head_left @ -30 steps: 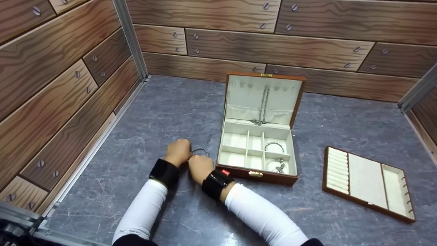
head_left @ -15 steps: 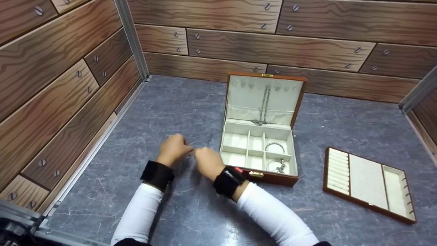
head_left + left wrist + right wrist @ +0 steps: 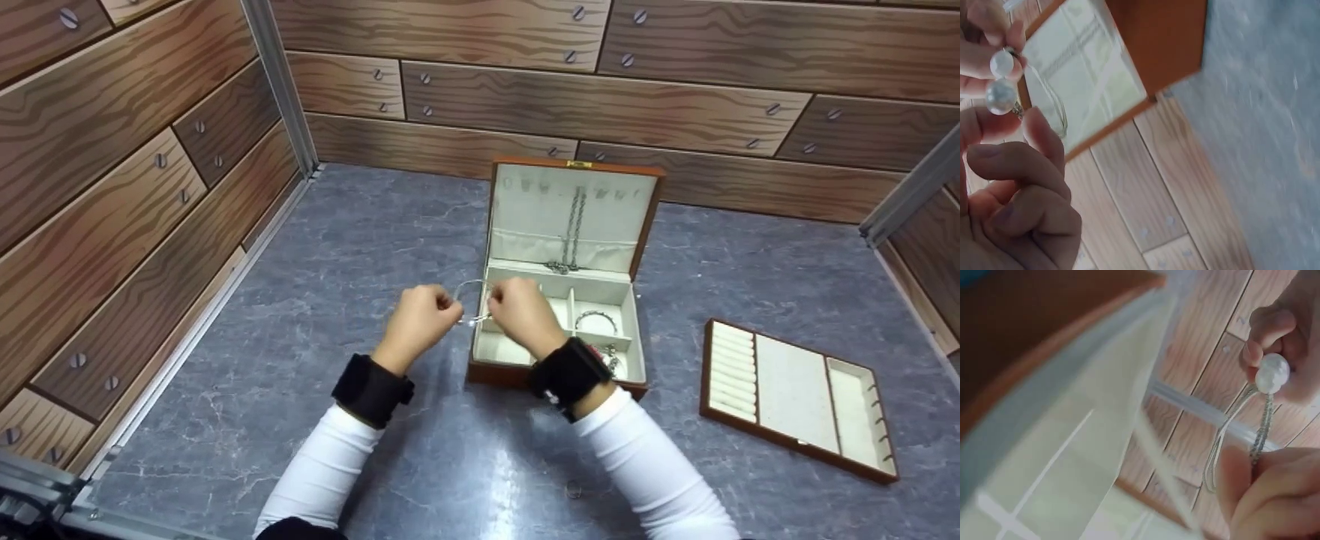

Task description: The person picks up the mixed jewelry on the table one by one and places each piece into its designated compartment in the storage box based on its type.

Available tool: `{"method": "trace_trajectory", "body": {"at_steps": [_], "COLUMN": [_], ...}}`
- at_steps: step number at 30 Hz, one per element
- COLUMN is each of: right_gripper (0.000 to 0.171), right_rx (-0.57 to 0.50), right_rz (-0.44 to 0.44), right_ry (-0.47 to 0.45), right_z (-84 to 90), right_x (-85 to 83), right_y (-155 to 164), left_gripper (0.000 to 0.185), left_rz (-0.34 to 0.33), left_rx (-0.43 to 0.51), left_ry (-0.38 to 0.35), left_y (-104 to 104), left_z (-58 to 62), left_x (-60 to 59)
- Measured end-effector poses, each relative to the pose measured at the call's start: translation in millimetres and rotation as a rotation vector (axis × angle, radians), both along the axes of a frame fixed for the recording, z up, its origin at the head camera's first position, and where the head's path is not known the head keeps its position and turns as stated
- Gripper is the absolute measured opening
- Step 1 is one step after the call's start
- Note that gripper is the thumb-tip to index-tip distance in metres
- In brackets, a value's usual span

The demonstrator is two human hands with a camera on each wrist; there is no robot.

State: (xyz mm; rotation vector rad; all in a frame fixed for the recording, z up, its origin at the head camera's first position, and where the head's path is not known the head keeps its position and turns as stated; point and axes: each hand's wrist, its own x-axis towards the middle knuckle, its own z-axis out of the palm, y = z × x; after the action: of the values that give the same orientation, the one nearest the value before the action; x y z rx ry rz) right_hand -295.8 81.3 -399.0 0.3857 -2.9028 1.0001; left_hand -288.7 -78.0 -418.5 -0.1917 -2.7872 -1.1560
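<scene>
Between my two hands is a thin silvery bangle (image 3: 472, 282) with two pearl beads. My left hand (image 3: 420, 321) pinches one side of it with thumb and fingertips; my right hand (image 3: 527, 313) pinches the other. In the left wrist view, the pearls (image 3: 1001, 97) sit close together near the fingertips. Seen from the right wrist, one white pearl (image 3: 1272, 374) shows beside the twisted metal band (image 3: 1262, 433). Both hands are at the left side of an open brown jewelry box (image 3: 495, 373), the right one partly over its cream compartments.
Inside the box, a bracelet (image 3: 596, 322) and other jewelry (image 3: 613, 361) lie in the right compartments. A chain necklace (image 3: 574, 221) hangs in the raised lid. A brown-edged tray (image 3: 796, 397) with ring rolls lies to the right. Wood-patterned walls (image 3: 480, 90) surround the grey tabletop.
Both hands have moved forward and right with the bangle, from beside the box to its left edge. They have spread apart, and the bangle's loop shows more clearly between them.
</scene>
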Motion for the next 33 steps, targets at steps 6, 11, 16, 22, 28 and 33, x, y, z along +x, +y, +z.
{"method": "trace_trajectory", "body": {"at_steps": [6,11,16,22,28,33], "right_gripper": [0.017,0.022,0.032,0.024,0.020,0.023], "right_rx": [-0.026,0.020,0.048,0.092,0.178,0.226], "right_rz": [0.018,0.059,0.060,0.040,0.067,0.112], "right_ry": [-0.075,-0.075,-0.135,-0.174,-0.085,-0.064], "right_z": [4.2,1.1,-12.1,-31.0,-37.4,-35.9], "right_x": [-27.9,-53.0,-68.8,-79.2,-84.2,-84.4], "right_y": [27,41,47,47,43,39], "left_gripper": [0.022,0.026,0.029,0.028,0.028,0.031], "left_rz": [-0.098,-0.176,-0.169,-0.163,-0.176,-0.170], "left_rx": [-0.011,-0.150,-0.189,-0.196,-0.202,-0.223], "left_ry": [-0.047,-0.130,-0.092,-0.092,-0.055,-0.025], "left_y": [11,16,24,29,28,27], "left_z": [-15.1,-33.6,-40.2,-41.3,-41.5,-40.4], "left_x": [-1.8,3.2,5.1,6.8,5.9,5.9]}}
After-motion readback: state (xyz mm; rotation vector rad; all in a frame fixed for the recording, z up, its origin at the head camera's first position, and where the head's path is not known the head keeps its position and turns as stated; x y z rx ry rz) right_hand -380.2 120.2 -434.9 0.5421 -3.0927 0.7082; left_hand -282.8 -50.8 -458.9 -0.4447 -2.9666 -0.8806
